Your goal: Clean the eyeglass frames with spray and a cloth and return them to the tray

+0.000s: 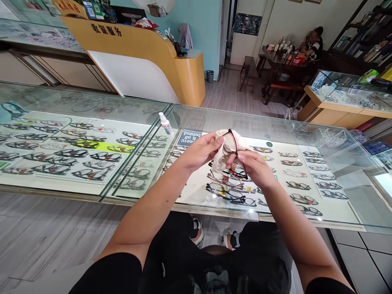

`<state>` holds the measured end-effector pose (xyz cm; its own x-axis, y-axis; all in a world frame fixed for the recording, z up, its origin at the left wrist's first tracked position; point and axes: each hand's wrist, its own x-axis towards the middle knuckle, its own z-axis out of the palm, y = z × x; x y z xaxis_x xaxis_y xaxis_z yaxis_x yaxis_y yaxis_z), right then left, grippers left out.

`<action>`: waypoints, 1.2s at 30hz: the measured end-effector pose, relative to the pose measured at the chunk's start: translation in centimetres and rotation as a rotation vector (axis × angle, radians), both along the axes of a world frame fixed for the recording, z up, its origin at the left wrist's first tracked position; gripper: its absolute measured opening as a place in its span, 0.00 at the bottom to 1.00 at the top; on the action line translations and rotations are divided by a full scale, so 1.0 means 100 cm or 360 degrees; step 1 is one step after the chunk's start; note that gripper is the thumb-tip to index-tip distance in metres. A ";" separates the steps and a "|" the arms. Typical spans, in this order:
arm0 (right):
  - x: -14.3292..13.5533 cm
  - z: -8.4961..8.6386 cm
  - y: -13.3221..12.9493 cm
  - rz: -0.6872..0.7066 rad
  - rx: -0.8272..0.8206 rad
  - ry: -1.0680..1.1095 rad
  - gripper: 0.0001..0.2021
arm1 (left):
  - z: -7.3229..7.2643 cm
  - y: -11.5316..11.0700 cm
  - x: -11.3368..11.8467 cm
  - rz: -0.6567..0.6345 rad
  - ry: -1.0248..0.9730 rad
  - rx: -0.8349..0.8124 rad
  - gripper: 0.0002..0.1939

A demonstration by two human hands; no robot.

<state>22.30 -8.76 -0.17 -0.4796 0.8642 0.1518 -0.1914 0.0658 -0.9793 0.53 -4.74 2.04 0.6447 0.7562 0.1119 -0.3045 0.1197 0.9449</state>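
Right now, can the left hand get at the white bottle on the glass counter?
Probably yes: nothing visible stands between the left hand and the white bottle, though that hand is holding the cloth.

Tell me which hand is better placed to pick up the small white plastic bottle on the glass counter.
Probably the left hand: it is nearer the bottle, though it grips the off-white fabric cloth. The right hand, holding the dark-red-framed eyeglasses, is farther off, beyond the left.

Yellow service counter [137, 45]: upper left. Grey bin [210, 76]: beside counter end. Dark bench [250, 68]: near table [275, 58]. Bookshelf [363, 43]: upper right.
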 end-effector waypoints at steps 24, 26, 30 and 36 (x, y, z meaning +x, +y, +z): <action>-0.003 0.002 -0.001 -0.0069 0.0051 -0.0211 0.24 | -0.008 -0.002 0.011 0.0084 -0.0018 0.0053 0.26; -0.003 0.001 -0.001 -0.0054 0.0007 -0.0174 0.24 | -0.007 -0.003 0.011 0.0078 -0.0019 0.0069 0.27; -0.004 -0.001 0.000 -0.0030 -0.0013 -0.0158 0.24 | -0.009 -0.004 0.015 0.0146 -0.0023 0.0094 0.27; -0.003 -0.003 0.003 -0.0057 0.0096 -0.0274 0.25 | -0.017 -0.005 0.020 0.0325 -0.0005 0.0046 0.28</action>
<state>22.02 -8.47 -0.44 -0.4720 0.8731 0.1221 -0.0177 0.1291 -0.9915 2.57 -5.21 0.36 0.4777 0.8677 0.1373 -0.3225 0.0279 0.9462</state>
